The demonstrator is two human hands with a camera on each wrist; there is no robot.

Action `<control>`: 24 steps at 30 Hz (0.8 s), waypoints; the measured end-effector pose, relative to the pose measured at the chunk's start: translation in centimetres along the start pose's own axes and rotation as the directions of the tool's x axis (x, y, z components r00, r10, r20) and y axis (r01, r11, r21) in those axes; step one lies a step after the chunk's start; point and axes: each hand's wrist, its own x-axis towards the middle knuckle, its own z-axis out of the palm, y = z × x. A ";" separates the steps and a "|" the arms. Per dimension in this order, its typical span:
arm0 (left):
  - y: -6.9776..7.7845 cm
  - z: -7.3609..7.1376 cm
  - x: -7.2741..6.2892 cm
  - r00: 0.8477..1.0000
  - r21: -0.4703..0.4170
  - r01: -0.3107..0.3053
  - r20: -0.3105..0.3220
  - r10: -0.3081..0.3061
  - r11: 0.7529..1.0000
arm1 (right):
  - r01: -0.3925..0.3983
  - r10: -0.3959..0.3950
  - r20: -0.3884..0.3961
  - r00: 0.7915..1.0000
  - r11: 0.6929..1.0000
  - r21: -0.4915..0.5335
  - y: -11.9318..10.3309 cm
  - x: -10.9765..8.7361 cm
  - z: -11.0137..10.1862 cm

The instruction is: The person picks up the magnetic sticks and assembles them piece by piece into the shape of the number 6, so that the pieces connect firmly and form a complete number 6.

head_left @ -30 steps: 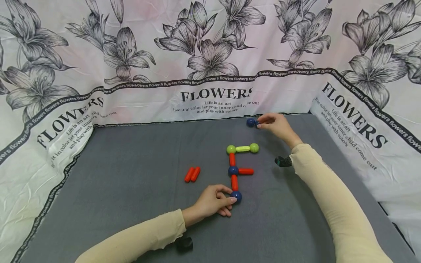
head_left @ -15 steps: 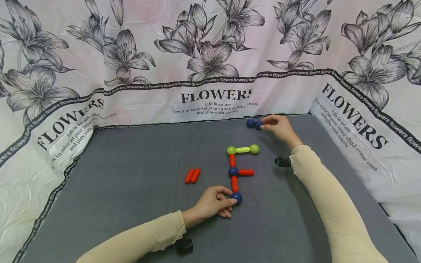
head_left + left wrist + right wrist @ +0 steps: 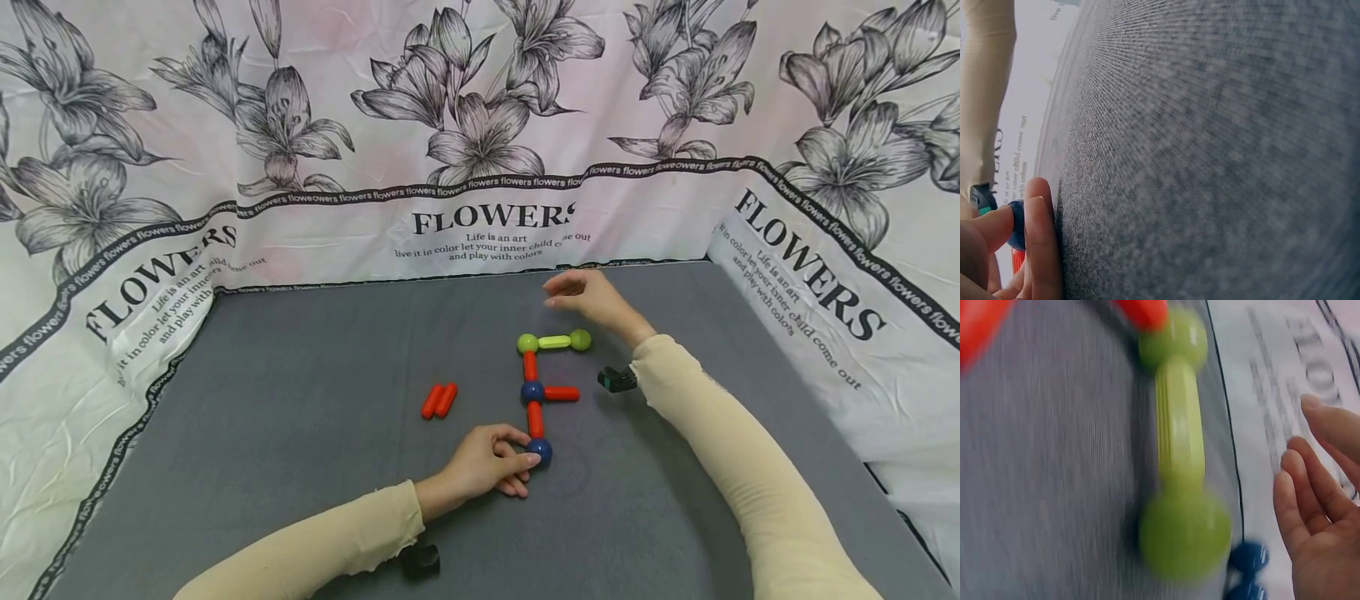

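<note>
My left hand pinches the blue ball at the near end of a ball-and-rod figure; its thumb also presses that ball in the left wrist view. From there a red rod runs to a middle blue ball, with a red side rod pointing right. Another red rod leads to a green ball, joined by a light green rod to a second green ball. Behind that top bar my right hand hovers with relaxed fingers, holding nothing.
Two loose red rods lie side by side left of the figure. Two blue balls sit by the back edge, hidden behind the right hand in the head view. A flowered cloth walls the grey tabletop.
My right hand has let go of the right one of the two blue balls at the back and moved left and slightly nearer. The left hand stays on its ball.
</note>
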 end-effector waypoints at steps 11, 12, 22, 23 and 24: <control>0.2 0.0 -0.1 1.000 -0.003 -0.001 0.003 0.001 1.000 | 0.144 -0.143 0.349 0.926 0.989 0.024 -3.3 1.9 6.6; 0.2 -0.1 -0.1 1.000 -0.004 -0.005 0.004 0.005 1.000 | 0.158 -0.158 0.386 0.909 0.987 0.033 -3.7 1.9 7.2; -0.1 -0.1 -0.1 0.999 -0.007 -0.028 0.018 0.029 1.000 | 0.215 -0.195 0.577 0.793 0.976 0.034 -4.5 2.0 11.9; -0.2 -0.1 0.0 0.999 -0.007 -0.028 0.017 0.028 1.000 | 0.216 -0.193 0.582 0.790 0.976 0.029 -4.5 1.9 12.1; -0.2 -0.1 -0.1 0.999 -0.009 -0.028 0.017 0.028 1.000 | 0.218 -0.192 0.585 0.788 0.976 0.026 -4.5 1.9 12.3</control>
